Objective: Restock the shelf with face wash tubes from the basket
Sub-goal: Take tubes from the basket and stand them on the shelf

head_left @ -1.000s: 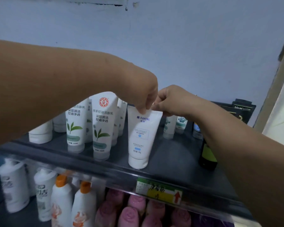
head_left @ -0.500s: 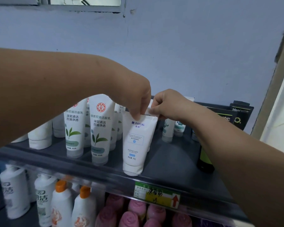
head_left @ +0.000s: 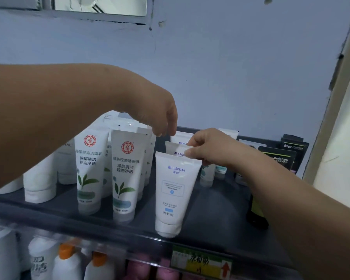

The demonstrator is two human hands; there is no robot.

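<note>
Head view: dark grey shelf (head_left: pixel 216 211) against pale blue wall (head_left: pixel 230 77); front white tube (head_left: pixel 174 193) upright near shelf edge (now let go); left hand (head_left: pixel 160 118) lifted off, fingers drooping loose; right hand (head_left: pixel 208 146) pinching second tube (head_left: pixel 175 147) behind

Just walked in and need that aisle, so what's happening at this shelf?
A person is lining up white face wash tubes on the top shelf. The right hand pinches the top of the second tube in a row, behind the front tube, which stands at the shelf edge. The left hand hovers above, holding nothing.
</note>
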